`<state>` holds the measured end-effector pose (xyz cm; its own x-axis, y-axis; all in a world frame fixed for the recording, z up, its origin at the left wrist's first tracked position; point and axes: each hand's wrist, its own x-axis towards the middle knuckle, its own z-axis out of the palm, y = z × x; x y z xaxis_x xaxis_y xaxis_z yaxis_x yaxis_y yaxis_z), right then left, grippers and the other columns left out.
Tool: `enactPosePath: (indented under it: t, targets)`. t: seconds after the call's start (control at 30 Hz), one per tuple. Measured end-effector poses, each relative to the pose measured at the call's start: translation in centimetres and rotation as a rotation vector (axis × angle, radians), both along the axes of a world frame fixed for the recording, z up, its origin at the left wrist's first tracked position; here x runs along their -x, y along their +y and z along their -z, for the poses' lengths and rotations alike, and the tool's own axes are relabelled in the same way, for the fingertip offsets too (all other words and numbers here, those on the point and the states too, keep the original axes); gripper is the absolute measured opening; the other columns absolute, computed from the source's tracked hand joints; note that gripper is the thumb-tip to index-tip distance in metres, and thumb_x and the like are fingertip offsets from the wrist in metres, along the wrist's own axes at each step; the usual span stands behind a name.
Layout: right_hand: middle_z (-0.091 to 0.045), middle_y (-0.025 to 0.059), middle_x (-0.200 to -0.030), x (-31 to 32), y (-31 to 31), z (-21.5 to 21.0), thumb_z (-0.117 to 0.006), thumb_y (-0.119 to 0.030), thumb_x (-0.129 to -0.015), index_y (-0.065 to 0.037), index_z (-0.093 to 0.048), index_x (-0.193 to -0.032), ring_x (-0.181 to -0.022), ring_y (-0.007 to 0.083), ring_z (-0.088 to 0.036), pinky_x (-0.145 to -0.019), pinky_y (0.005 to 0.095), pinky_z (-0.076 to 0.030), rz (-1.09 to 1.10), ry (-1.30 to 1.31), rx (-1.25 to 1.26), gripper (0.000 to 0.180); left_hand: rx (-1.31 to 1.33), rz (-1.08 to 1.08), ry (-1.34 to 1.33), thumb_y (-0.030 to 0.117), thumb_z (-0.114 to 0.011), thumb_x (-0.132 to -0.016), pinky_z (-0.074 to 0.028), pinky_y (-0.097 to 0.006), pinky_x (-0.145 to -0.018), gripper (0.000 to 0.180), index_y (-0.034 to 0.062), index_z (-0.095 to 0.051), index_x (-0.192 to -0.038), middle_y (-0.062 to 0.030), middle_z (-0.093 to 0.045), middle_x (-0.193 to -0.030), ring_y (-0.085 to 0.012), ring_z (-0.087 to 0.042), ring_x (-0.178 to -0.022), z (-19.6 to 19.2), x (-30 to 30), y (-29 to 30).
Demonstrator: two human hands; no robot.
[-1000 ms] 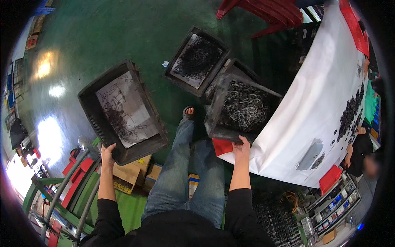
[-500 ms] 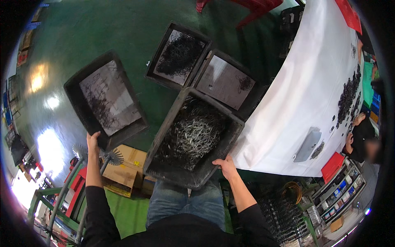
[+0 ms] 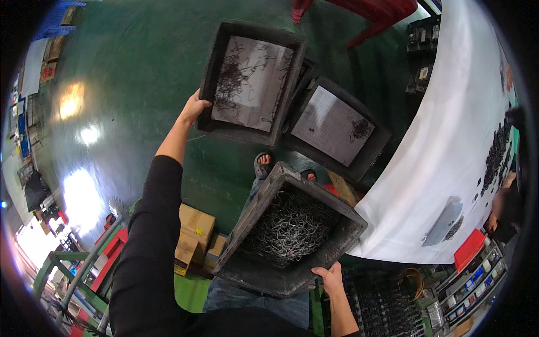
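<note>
My left hand (image 3: pixel 193 108) grips the left edge of a black plastic bin (image 3: pixel 269 137), held out in front of me. Its white-lined bottom carries scattered thin, dark, wire-like pieces (image 3: pixel 231 76). Close to my body, a second black bin (image 3: pixel 264 283) holds a heap of shiny, bent, wire-like metal pieces (image 3: pixel 292 230). My right hand (image 3: pixel 330 275) is closed on this bin's near right edge, thumb over the rim. Beyond it lies a third black bin (image 3: pixel 365 151) with a small dark tangle (image 3: pixel 359 129) on its white lining. Another bin (image 3: pixel 303 73) is mostly hidden under the left-hand one.
A white-covered table (image 3: pixel 404 174) runs along the right, bearing many small dark pieces (image 3: pixel 497 151) and a grey flat tray (image 3: pixel 443 222). Cardboard boxes (image 3: pixel 193 224) stand near my left leg. A red stool (image 3: pixel 376 19) is at the far side. Another person is at the right edge.
My left hand has carried its bin right and farther out, over the far bin. The bin of shiny pieces appears lower and farther right in view, my right hand still on it.
</note>
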<state>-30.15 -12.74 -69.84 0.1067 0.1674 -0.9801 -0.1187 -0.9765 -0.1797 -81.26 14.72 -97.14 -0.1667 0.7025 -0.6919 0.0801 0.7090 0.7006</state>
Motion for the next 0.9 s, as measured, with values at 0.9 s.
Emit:
enactPosePath:
  t: [0.9]
  targets:
    - [-0.065,0.0086,-0.092,-0.3,-5.2,-0.3,-0.071,0.001,-0.069,0.004,-0.059,-0.1,-0.081,0.0184,-0.062,-0.071,0.0315,-0.049,0.094,0.017,-0.061,0.034,0.252,0.785,0.535,0.028,-0.068,-0.072,-0.047,-0.039,-0.096,0.078,-0.0069,-0.037,-0.134,-0.0284,-0.055,-0.124,-0.0366,-0.058,-0.113,2.1,-29.9,8.3]
